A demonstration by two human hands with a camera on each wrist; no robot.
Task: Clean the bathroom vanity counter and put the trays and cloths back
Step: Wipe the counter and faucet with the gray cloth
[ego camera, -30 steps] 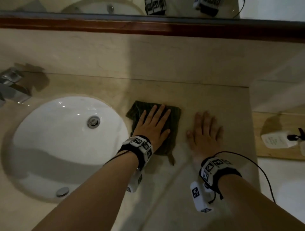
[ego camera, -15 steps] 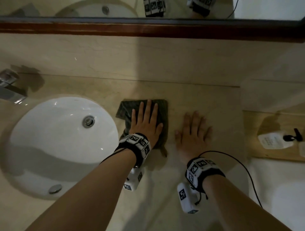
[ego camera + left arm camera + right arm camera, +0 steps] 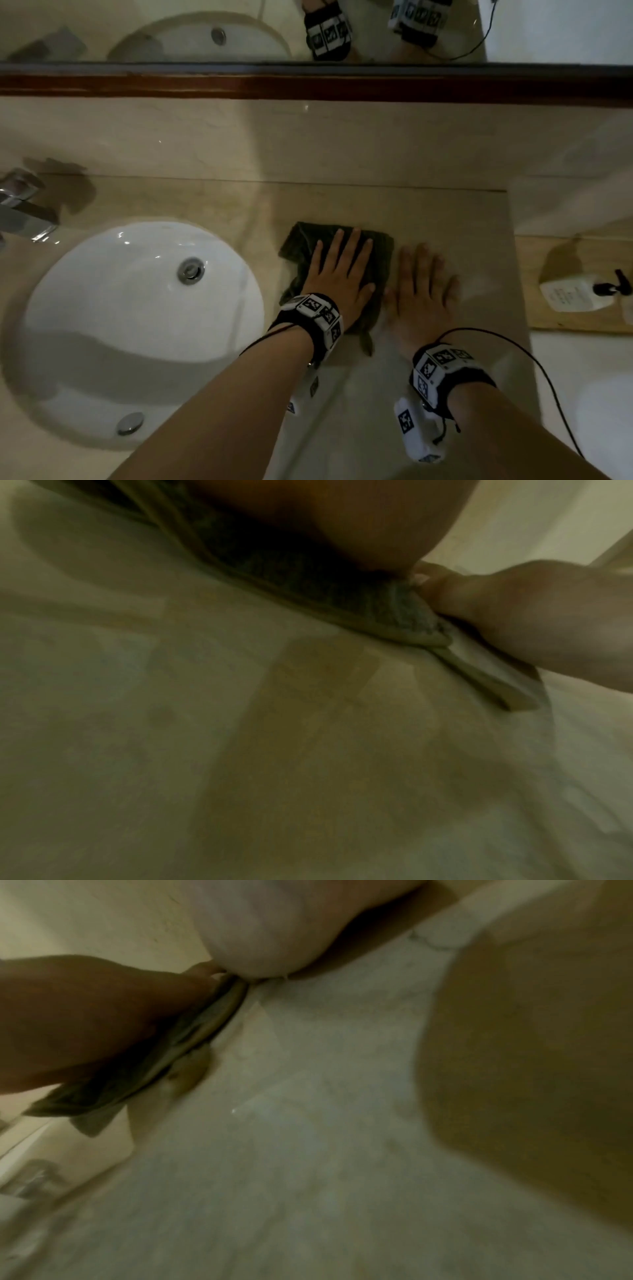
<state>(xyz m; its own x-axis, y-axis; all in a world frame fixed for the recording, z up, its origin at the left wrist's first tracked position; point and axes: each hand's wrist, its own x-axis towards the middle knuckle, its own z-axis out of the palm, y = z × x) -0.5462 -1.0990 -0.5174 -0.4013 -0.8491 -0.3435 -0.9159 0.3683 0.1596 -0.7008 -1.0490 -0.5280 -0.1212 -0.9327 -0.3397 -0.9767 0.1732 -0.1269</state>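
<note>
A dark green cloth (image 3: pixel 298 246) lies on the beige vanity counter (image 3: pixel 376 205), just right of the sink. My left hand (image 3: pixel 342 267) presses flat on it with straight fingers. Beside it, my right hand (image 3: pixel 424 281) rests flat on the bare counter, its thumb nearly touching the cloth's right edge. In the left wrist view the cloth (image 3: pixel 308 588) bunches under my palm, and the right hand (image 3: pixel 531 620) lies against its edge. The right wrist view shows the left hand (image 3: pixel 85 1020) on top of the cloth (image 3: pixel 164 1069).
A white oval sink (image 3: pixel 85 342) fills the left, with a chrome faucet (image 3: pixel 24 209) at the far left. A wooden tray (image 3: pixel 582 322) off the counter's right end holds a white pump bottle (image 3: pixel 572 294) lying down. A dark wood mirror frame (image 3: pixel 308 84) runs above the backsplash.
My left hand has slid the cloth to the right, closing the gap to my right hand. The right hand has stayed flat in about the same place.
</note>
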